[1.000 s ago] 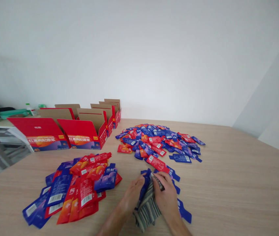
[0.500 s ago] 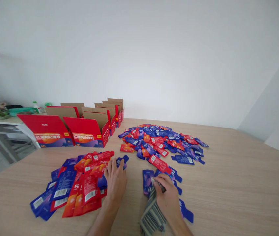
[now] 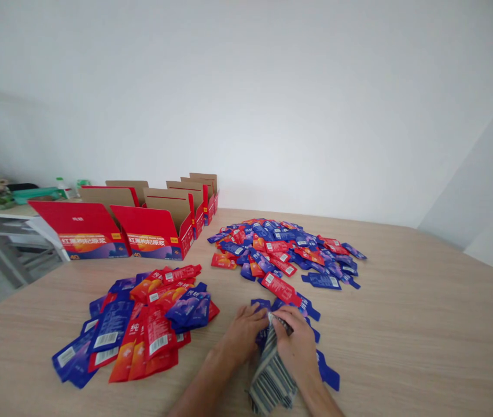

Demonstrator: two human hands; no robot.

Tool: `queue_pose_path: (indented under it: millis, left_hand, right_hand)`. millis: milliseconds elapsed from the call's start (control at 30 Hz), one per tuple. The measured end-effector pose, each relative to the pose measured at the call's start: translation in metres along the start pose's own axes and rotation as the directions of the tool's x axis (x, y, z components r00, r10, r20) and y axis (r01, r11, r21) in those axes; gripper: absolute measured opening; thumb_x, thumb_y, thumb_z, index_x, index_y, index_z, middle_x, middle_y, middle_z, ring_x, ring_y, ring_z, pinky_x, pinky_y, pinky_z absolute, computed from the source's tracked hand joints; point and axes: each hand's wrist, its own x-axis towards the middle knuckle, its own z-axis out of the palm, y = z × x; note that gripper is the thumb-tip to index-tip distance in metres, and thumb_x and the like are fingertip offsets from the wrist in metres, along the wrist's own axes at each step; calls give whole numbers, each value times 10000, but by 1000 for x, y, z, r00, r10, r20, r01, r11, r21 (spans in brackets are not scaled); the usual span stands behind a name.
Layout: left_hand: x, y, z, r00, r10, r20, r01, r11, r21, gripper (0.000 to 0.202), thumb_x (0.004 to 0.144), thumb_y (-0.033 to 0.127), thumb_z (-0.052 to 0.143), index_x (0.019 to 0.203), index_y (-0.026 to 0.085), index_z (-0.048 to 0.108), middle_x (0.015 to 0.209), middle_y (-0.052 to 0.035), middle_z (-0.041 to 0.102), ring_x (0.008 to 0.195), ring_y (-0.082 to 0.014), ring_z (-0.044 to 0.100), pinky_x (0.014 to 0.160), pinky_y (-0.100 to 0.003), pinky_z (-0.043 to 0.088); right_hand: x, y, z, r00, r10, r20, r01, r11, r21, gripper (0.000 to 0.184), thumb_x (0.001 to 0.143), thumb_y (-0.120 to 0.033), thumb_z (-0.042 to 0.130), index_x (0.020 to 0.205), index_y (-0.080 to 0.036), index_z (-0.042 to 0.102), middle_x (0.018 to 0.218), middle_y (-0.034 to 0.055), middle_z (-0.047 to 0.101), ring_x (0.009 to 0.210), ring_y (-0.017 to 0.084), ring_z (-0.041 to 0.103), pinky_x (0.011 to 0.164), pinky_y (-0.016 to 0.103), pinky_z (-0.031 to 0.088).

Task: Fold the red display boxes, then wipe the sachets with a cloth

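Hands meet low on our table (image 3: 424, 324). Our right hand (image 3: 297, 347) is closed around a striped cloth (image 3: 272, 379), pinning it down. Our left hand (image 3: 243, 336) curls on a blue packet (image 3: 260, 305) at the cloth's top (we cannot tell how tight). We judge we are wiping packets. The wiped pile (image 3: 142, 327) lies left, the big pile (image 3: 281, 249) and red boxes (image 3: 151, 231) farther back.

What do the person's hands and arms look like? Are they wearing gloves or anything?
No gloves. Both the left hand and the right hand are bare, and so are the forearms, as far as the picture shows them. No sleeves reach into view. I can see no watch, ring or bracelet on either one.
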Motion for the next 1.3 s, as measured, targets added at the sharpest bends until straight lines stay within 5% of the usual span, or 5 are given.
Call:
queue_pose_path:
  millis: [267, 567, 633, 833, 1300]
  left_hand:
    - [-15, -7, -5, 929, -258, -267, 300, 945, 133, 388, 804, 177, 503, 1157, 196, 663, 1182, -154, 597, 1152, -323, 453, 1024, -489, 294]
    - [-5, -9, -14, 804, -492, -334, 292, 816, -499, 403, 969, 377, 290, 759, 188, 578, 695, -38, 565, 681, -184, 540, 677, -302, 391]
    - [-6, -3, -14, 807, -522, -277, 208, 689, -694, 429, 951, 466, 336, 780, 171, 596, 691, -28, 579, 648, -167, 535, 613, -273, 388]
    - [-9, 29, -17, 893, -449, -14, -108, -183, -977, 388, 815, 378, 649, 1141, 168, 640, 955, -70, 696, 797, -175, 633, 720, -277, 474]
    - [-11, 40, -12, 922, -385, 40, -77, -283, -956, 525, 772, 192, 674, 1292, 179, 605, 1029, -93, 733, 965, -235, 673, 904, -360, 488]
  right_hand:
    - [-1, 2, 1, 1000, 10, 0, -10, 1000, 0, 148, 849, -233, 590, 841, -211, 736, 944, 73, 696, 865, 223, 657, 816, 354, 536]
    - [-2, -5, 0, 1000, -15, 20, 14, 999, 42, 177, 893, -304, 584, 863, -216, 735, 964, 79, 683, 887, 226, 646, 827, 359, 536]
    - [-4, -11, -1, 999, -29, 42, 26, 997, 67, 183, 914, -298, 565, 892, -222, 730, 992, 79, 671, 913, 219, 640, 845, 347, 530]
    - [-17, -25, 11, 981, -156, 118, 142, 983, 116, 196, 937, -215, 524, 1016, -230, 702, 1044, 81, 633, 983, 207, 610, 877, 338, 522]
    - [-10, -2, 10, 991, -126, 36, 126, 992, 3, 215, 952, -221, 494, 1067, -220, 676, 1091, 91, 598, 1012, 212, 594, 908, 366, 515]
